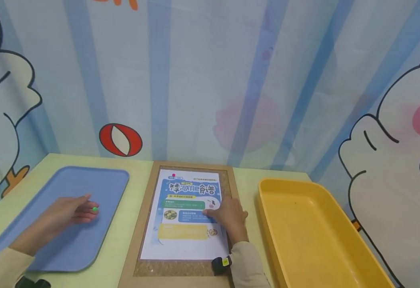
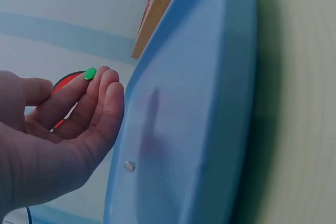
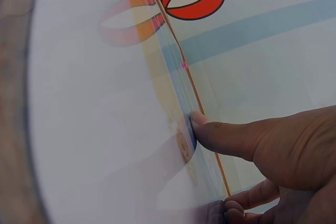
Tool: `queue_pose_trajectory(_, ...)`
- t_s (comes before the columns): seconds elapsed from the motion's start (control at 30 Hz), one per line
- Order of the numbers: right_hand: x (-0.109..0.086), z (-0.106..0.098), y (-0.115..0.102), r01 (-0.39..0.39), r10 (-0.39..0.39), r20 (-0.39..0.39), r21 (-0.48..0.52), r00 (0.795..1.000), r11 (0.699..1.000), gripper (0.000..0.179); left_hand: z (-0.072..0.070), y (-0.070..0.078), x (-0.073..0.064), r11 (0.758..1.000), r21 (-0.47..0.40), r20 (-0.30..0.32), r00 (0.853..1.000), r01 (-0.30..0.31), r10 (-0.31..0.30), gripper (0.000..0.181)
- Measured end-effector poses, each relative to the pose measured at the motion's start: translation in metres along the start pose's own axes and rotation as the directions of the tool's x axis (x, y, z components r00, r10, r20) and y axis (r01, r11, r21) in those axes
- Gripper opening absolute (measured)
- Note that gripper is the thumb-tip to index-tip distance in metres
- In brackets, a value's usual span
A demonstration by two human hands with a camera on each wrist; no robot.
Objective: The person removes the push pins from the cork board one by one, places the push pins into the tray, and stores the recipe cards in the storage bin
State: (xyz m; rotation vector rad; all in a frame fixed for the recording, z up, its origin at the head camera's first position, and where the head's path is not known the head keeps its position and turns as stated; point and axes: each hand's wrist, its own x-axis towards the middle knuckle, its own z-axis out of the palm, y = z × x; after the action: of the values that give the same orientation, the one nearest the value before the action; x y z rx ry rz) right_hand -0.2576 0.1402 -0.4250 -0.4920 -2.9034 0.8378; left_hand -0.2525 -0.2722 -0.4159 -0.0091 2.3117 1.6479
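A printed paper sheet with Chinese writing lies on a wood-framed cork board. A pink pushpin stands at the sheet's top left. My right hand rests at the sheet's right side, thumb touching the paper, other fingers toward the board's right frame. Above the blue tray, my left hand holds a small green pushpin at its fingertips, with the fingers curled. The green pin's point is hidden. On the tray lies a small silvery piece, too blurred to name.
A deep yellow tray stands right of the board on the pale yellow table. Behind the table hangs a blue-and-white striped backdrop with cartoon figures. The blue tray sits to the board's left.
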Motion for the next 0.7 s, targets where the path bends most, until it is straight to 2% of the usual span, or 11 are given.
queue_pose_trajectory(0.23, 0.001, 0.002, -0.003, -0.015, 0.015, 0.002, -0.002, 1.000, 1.000, 0.091, -0.018, -0.016, 0.000, 1.000, -0.001, -0.033, 0.999, 0.007, -0.007, 0.058)
queue_pose_trajectory(0.33, 0.001, 0.002, -0.003, -0.015, 0.015, 0.003, -0.002, 1.000, 1.000, 0.088, -0.025, -0.021, 0.000, 1.000, -0.011, -0.044, 0.999, 0.013, -0.013, 0.055)
queue_pose_trajectory(0.5, 0.000, 0.001, -0.002, -0.011, 0.011, 0.009, -0.009, 1.000, 1.000, 0.080, -0.034, -0.022, -0.004, 0.999, -0.018, -0.052, 0.998, 0.037, -0.038, 0.051)
queue_pose_trajectory(0.7, 0.000, 0.000, -0.001, -0.008, 0.008, 0.014, -0.004, 1.000, 1.000, 0.078, -0.045, -0.030, -0.005, 0.999, -0.037, -0.044, 0.999, 0.013, -0.014, 0.033)
